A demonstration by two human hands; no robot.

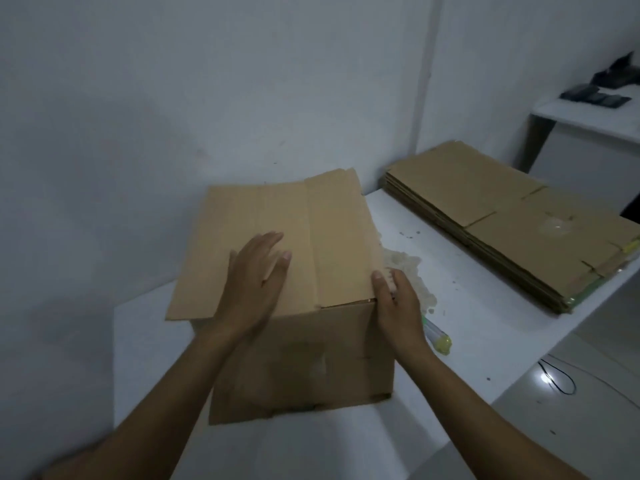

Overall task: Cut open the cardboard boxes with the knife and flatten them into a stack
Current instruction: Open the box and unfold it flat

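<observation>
A brown cardboard box (pixel 304 358) stands on the white table (pixel 467 323) in front of me, its top flaps lying loose and nearly flat. My left hand (pixel 254 285) lies flat on the top flaps with straight fingers. My right hand (pixel 398 303) holds the box's right top edge, thumb on the flap and fingers down the hidden right side. A knife with a yellow-green end (pixel 438 337) lies on the table just right of the box, partly hidden by my right hand. A stack of flattened boxes (pixel 502 216) lies at the back right of the table.
Crumpled clear tape (pixel 408 268) lies on the table behind my right hand. A wall stands close behind the box. A second white table (pixel 588 119) with dark objects is at the far right. A black cable (pixel 557 375) lies on the floor to the right.
</observation>
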